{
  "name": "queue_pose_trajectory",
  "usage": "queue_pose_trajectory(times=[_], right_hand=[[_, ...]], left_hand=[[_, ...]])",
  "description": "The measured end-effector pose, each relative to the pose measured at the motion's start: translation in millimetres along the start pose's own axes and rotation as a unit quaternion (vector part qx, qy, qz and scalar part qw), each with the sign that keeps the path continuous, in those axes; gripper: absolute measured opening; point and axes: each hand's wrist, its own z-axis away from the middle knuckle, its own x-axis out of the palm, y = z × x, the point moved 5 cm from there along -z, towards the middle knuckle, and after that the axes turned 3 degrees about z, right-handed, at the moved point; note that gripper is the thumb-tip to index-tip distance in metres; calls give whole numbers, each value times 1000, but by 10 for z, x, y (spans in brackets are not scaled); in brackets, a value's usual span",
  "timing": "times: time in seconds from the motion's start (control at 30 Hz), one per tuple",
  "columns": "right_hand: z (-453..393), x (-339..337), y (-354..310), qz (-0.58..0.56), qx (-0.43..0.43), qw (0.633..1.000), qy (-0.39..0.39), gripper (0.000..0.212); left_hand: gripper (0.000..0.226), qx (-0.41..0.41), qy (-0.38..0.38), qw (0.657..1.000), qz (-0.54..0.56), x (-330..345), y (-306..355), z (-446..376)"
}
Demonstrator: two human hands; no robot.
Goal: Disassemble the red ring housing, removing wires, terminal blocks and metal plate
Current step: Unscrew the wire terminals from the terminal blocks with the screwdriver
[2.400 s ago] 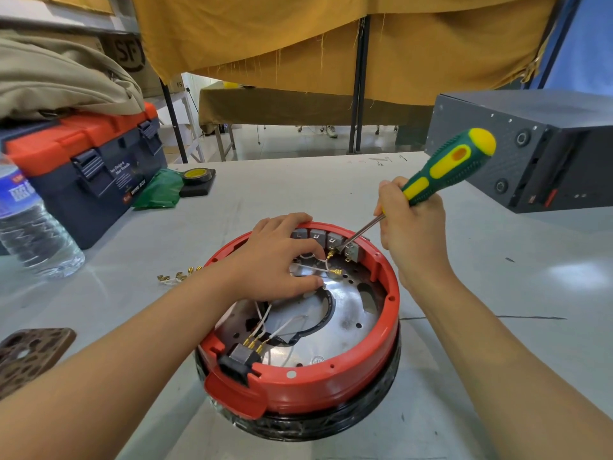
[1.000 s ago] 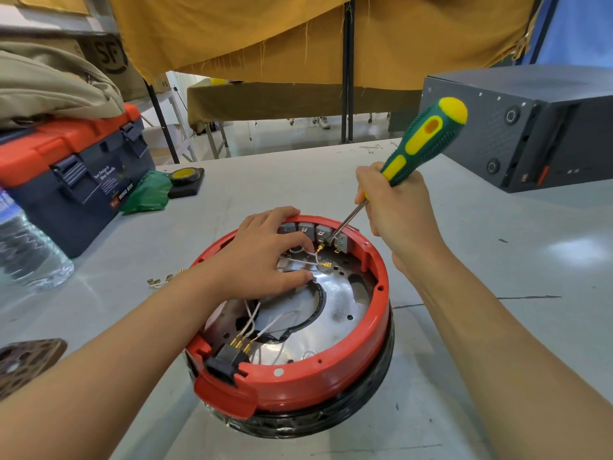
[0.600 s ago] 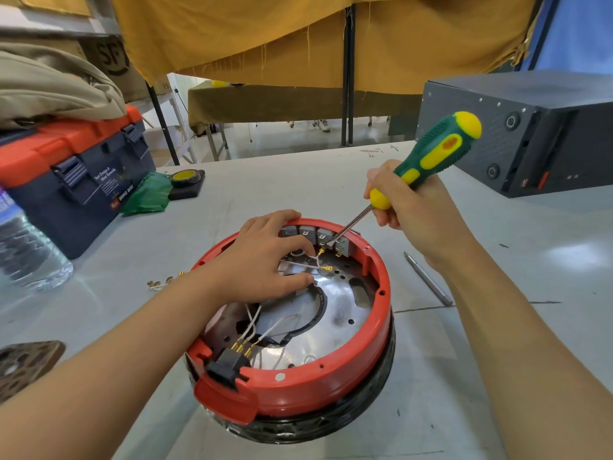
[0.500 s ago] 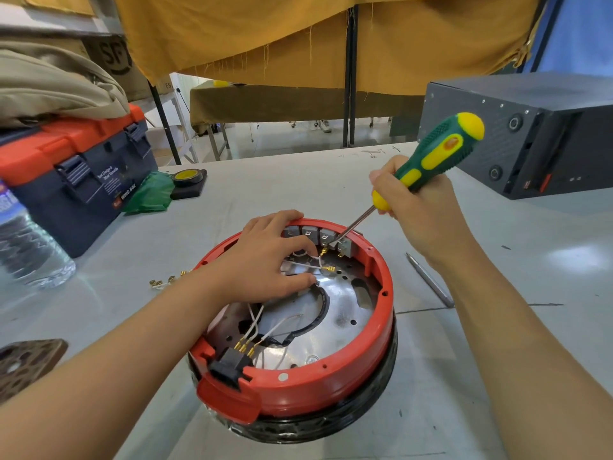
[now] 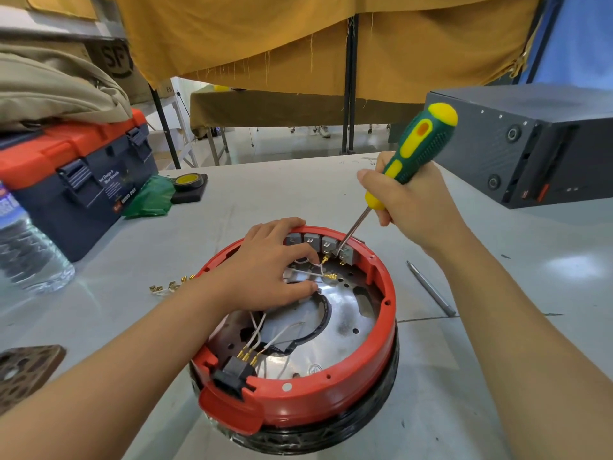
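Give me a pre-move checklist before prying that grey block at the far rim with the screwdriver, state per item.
1. Screwdriver gripped firmly by right hand: ok.
2. Tip seated at the rightmost grey terminal block: ok; whether it sits in a slot or on a screw: cannot tell.
3. Red ring housing steadied: ok, left hand rests inside it, fingers on the far rim.
4. Left fingers clear of the tip's path: not ok, they lie close beside the blocks.
5. Wires off that block: cannot tell; a white wire with brass connectors lies loose just in front.
6. Near black connector block unplugged: not ok, wires are in it.
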Motion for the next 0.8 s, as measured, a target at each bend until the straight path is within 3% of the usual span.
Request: queue_pose_trajectory(times=[0.17,0.43,0.8], right_hand=[[109,22,21,-48,-7,997,54,29],[222,70,-91,-21,-70,996,44,28],[160,30,82,-117,21,988,95,25]], left_hand=[[35,4,2,1000,5,8,-4,-2],[37,3,-5,1000,-3,12,-12,0],[37,-1,-9,1000,-7,4,0,-3]])
